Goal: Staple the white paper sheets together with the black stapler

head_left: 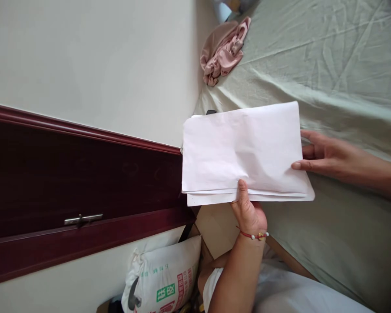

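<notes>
A thin stack of white paper sheets [215,152] is held up in front of me, with creases across its middle. The lower sheets stick out past the top one along the bottom and at the lower right corner. My left hand [249,213], wearing a red beaded bracelet [260,236], grips the bottom edge, thumb on top and the other fingers hidden beneath. From the right comes my right hand [324,154]. Its thumb lies over the right edge of the stack, and its fingers are partly hidden behind that edge.
A pale green sheet [355,100] covers the bed on the right, with crumpled pink cloth [223,54] near the wall [101,56]. A dark red wooden panel [68,169] with a metal bolt [83,219] stands at left. Below it is a white printed sack [163,274].
</notes>
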`<state>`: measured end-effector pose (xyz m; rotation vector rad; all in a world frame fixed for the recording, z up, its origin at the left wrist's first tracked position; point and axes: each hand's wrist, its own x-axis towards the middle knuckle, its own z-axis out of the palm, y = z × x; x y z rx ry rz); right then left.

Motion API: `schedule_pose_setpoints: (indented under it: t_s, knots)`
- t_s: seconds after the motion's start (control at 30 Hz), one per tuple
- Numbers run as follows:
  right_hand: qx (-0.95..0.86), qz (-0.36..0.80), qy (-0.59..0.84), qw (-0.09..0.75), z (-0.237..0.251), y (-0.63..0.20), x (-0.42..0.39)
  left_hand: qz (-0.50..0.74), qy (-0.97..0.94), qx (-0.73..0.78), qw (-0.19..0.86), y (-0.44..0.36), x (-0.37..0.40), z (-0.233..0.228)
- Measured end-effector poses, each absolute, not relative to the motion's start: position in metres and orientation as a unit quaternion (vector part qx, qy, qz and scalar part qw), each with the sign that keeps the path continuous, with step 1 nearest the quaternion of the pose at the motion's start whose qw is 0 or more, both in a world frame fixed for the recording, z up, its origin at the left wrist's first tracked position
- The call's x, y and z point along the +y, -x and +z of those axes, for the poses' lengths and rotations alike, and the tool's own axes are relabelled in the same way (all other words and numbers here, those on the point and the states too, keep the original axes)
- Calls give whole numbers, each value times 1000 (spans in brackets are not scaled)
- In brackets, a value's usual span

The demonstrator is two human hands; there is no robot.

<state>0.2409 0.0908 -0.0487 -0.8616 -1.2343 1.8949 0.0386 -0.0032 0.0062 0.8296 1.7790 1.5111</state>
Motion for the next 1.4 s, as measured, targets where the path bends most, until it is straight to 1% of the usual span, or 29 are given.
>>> schedule_pose_setpoints:
  t_s: [0.1,0.17,0.27,0.37,0.5,0.6,0.67,0.77,0.83,0.97,1.03,1.1,1.17,1.23,1.33,1.4]
  knots:
    - [-419,744,343,391,-46,-240,93,616,-274,662,327,-46,-8,-3]
    - [-387,751,350,405,-45,-240,94,615,-266,660,340,-46,-13,-11]
    - [-379,779,341,364,-44,-243,93,609,-217,657,386,-27,-23,-16]
    - [-388,792,341,326,-41,-247,91,590,-171,654,442,10,-29,-7]
    - [-391,771,354,356,-37,-250,89,626,-231,595,449,63,-29,19]
    - [-383,755,362,391,-39,-251,88,589,-268,592,480,84,-26,30]
    - [-389,751,355,398,-41,-252,88,545,-289,619,486,87,-22,29]
    - [-403,747,340,405,-39,-253,88,512,-309,663,451,82,-14,24]
    - [-422,736,330,414,-36,-254,89,537,-323,667,403,77,-9,23]
    - [-518,674,358,388,-36,-252,89,571,-352,659,339,76,-5,28]
    - [-548,633,374,400,-38,-250,87,564,-364,661,335,79,-7,31]
    - [-550,607,366,443,-37,-249,85,560,-380,658,330,81,-9,32]
    - [-534,598,350,485,-33,-249,83,555,-400,654,322,84,-12,32]
    - [-516,595,344,511,-28,-250,82,539,-417,658,319,89,-16,28]
    - [-535,584,337,509,-27,-252,84,507,-421,678,326,99,-23,15]
    - [-587,562,332,479,-31,-252,87,495,-416,686,334,105,-27,3]
